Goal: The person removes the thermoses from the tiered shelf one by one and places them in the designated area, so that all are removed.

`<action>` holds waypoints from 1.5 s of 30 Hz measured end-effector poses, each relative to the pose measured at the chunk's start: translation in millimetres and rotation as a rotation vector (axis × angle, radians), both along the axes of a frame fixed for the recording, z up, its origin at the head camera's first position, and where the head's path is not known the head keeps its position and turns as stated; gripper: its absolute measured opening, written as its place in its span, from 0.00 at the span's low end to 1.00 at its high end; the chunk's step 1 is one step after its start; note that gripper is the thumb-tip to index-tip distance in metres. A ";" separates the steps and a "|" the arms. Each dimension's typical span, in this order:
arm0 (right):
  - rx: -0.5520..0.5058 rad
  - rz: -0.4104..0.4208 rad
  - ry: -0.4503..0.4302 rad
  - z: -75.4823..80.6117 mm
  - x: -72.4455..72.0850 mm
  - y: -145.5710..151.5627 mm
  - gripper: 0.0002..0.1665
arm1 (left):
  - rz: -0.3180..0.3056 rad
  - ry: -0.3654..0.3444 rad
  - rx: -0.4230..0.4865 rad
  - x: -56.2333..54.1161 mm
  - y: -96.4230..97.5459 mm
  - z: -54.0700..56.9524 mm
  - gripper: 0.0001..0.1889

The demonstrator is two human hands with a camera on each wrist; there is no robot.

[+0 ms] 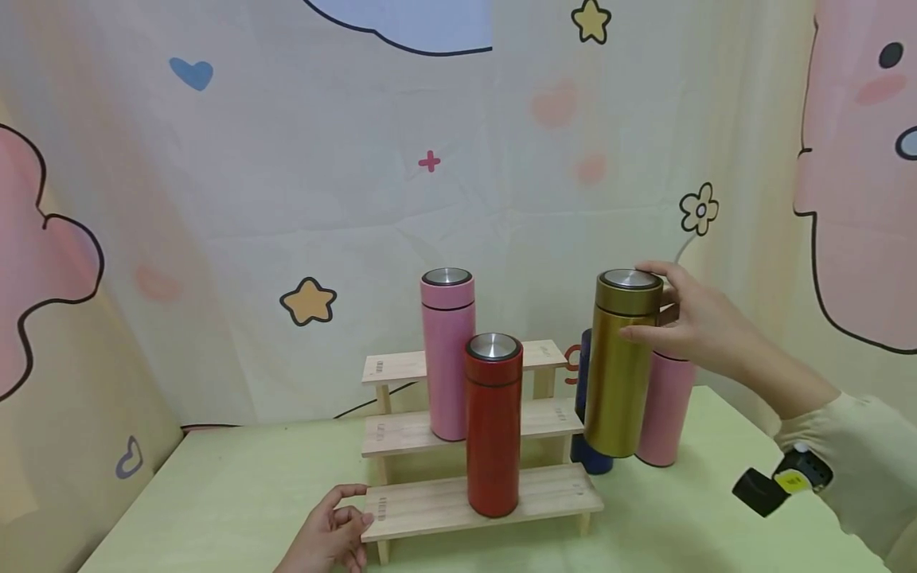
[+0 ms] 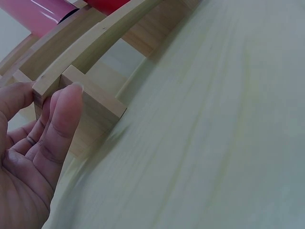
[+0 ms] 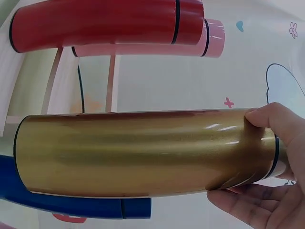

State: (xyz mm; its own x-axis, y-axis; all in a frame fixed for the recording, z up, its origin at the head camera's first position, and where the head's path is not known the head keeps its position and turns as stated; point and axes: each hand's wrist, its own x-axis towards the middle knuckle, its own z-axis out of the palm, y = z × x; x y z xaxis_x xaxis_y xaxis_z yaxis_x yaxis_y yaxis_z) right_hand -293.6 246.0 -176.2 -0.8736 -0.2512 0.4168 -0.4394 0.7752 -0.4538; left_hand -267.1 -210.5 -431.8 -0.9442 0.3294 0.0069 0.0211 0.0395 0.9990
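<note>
Nearest in the head view is a pale sleeve (image 1: 860, 469) at four o'clock, a dark wrist device (image 1: 794, 480) beside it. The gold bottle (image 1: 623, 382) is a glossy cylinder with a silvery top, tilted slightly and held above the desk (image 1: 236, 493). A wooden stand (image 1: 415, 509) of three steps bears a red bottle (image 1: 494, 438) on the lowest and a pink bottle (image 1: 449, 358) at the red one's eleven o'clock. Behind the gold one are a blue bottle (image 1: 591, 463) at its seven and a second pink bottle (image 1: 666, 410) at its four. The desk is pale green; patterned cloth (image 1: 358, 183) with stars and hearts backs it. The gold bottle lies at the right hand's (image 1: 691, 318) eight o'clock, gripped near its top; the stand is at the left hand's (image 1: 325, 533) two.

In the left wrist view, the left hand, at eight o'clock, pinches the end of the stand's lowest board; bare desk spreads at three.

In the right wrist view, the gold bottle runs across the middle, a dark ring at its base; the right hand, at four o'clock, has thumb and fingers round its upper end.
</note>
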 end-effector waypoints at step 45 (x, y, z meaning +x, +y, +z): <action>-0.004 -0.056 0.009 -78.4 -11.5 60.0 0.48 | -0.004 -0.027 0.050 -1.4 -0.8 -2.9 0.35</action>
State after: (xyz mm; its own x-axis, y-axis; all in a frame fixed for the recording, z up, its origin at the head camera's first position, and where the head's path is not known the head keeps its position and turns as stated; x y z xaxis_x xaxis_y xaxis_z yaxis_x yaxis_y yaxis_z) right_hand -305.1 306.0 -254.6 -0.8825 -0.2006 0.4254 -0.3996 0.7968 -0.4533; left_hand -268.6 -211.3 -434.7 -0.9430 0.3329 -0.0017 -0.0055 -0.0103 0.9999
